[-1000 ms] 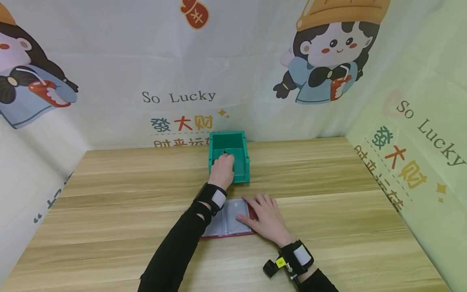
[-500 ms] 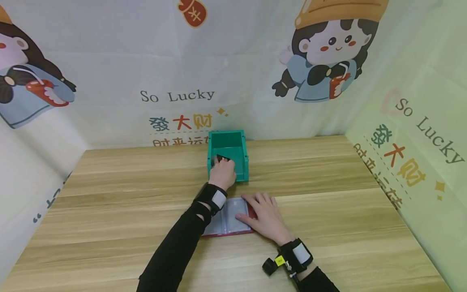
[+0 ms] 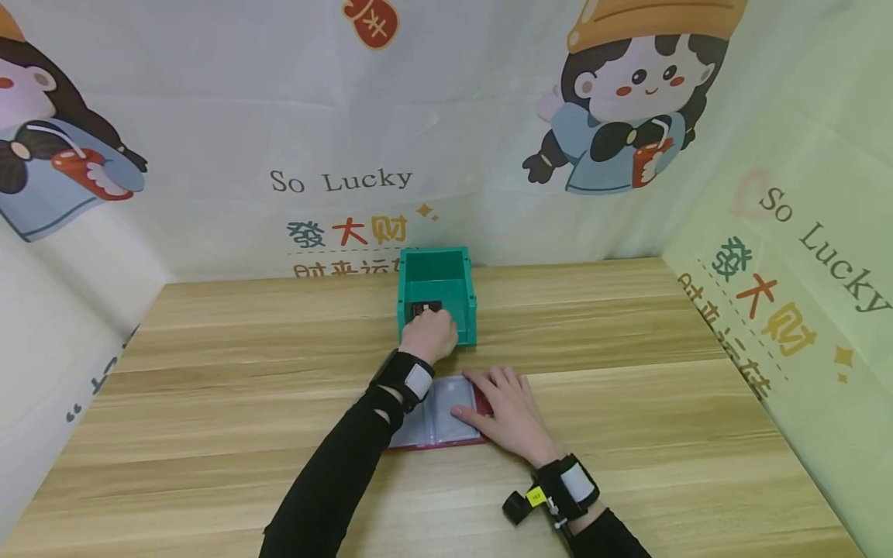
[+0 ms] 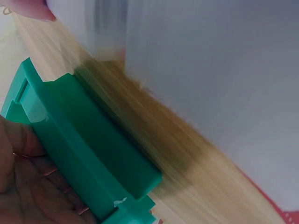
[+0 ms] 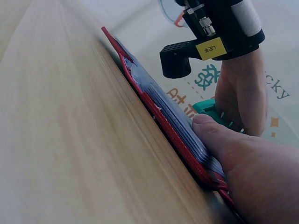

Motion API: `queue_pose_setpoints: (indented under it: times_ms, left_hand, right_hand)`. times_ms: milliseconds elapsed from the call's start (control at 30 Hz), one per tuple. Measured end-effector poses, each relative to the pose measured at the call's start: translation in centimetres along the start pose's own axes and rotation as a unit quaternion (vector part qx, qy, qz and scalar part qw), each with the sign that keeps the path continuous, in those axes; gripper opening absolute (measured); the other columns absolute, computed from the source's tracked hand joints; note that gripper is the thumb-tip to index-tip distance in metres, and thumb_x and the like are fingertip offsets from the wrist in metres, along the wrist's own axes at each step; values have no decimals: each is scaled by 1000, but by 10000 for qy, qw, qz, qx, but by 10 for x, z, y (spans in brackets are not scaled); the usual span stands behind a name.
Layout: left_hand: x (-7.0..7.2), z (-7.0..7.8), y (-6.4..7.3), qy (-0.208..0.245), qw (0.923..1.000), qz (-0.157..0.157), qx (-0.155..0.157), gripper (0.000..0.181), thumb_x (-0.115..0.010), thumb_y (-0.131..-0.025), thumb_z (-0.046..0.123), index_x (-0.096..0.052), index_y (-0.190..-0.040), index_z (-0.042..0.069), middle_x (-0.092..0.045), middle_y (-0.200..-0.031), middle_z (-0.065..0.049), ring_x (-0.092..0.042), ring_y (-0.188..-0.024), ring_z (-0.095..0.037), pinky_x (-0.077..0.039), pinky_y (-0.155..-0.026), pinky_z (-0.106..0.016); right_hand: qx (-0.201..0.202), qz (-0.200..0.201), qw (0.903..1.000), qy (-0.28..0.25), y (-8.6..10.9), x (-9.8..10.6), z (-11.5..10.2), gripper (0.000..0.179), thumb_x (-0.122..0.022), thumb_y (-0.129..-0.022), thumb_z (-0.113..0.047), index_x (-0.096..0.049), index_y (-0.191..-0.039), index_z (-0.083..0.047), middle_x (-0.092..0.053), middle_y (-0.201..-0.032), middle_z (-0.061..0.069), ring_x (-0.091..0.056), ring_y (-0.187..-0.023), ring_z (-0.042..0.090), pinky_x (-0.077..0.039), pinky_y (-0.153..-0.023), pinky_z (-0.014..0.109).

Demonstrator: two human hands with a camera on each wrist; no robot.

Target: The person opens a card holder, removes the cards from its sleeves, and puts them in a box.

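Note:
In the head view my left hand (image 3: 429,335) reaches over the near wall of a green plastic bin (image 3: 469,310), fingers curled down inside. A small dark card (image 3: 427,307) with lighter marks shows at its fingers; their tips are hidden. The left wrist view shows the palm of the left hand (image 4: 28,172) beside the bin wall (image 4: 74,154). My right hand (image 3: 512,418) rests on the right side of an open card album (image 3: 453,415) with clear sleeve pages and a red cover. Its thumb lies on the pages (image 5: 173,116) in the right wrist view.
The bin stands at the back of a wood-grain table (image 3: 244,387), close to a printed cloth backdrop (image 3: 488,116). The album lies between the bin and the table's front. A black wrist camera (image 3: 518,508) sticks out from the right wrist.
My left hand has drawn slightly back toward the near wall of the bin, and more of the dark card shows at its fingers. The right hand stays on the album.

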State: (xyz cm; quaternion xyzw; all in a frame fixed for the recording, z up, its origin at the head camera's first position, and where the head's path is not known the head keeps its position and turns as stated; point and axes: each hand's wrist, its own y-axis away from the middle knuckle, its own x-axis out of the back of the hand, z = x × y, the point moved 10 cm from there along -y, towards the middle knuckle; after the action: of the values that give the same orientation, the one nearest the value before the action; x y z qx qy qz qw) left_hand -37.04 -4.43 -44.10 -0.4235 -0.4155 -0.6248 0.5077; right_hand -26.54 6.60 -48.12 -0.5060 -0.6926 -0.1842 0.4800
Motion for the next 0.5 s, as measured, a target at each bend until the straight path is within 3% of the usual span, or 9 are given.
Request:
queue_pose_setpoints:
  times_ms: [233,333,500]
  left_hand:
    - [0,2,1,12,9993,237,-281,36,-44,-110,16,-72,-98,-4,-72,-108,-28,-72,-101,-43,-59,-87,-55]
    - [10,6,8,196,9968,568,-531,32,-45,-109,14,-68,-96,-3,-70,-106,-26,-71,-101,-44,-58,-88,-56]
    - [33,16,28,776,9859,1076,-1020,27,-44,-109,12,-63,-93,0,-69,-101,-23,-71,-96,-43,-58,-83,-57]
  right_hand:
    - [73,74,9999,7,0,1,-1,63,-73,-95,-48,-64,-144,-11,-56,-103,4,-44,-97,21,-29,-83,34]
    - [119,82,9999,32,-1,0,-2,63,-73,-94,-48,-64,-144,-10,-55,-102,4,-44,-96,21,-29,-82,34]
    - [142,114,9998,36,-1,0,-1,63,-74,-94,-48,-63,-144,-10,-55,-102,4,-43,-95,20,-29,-82,33]
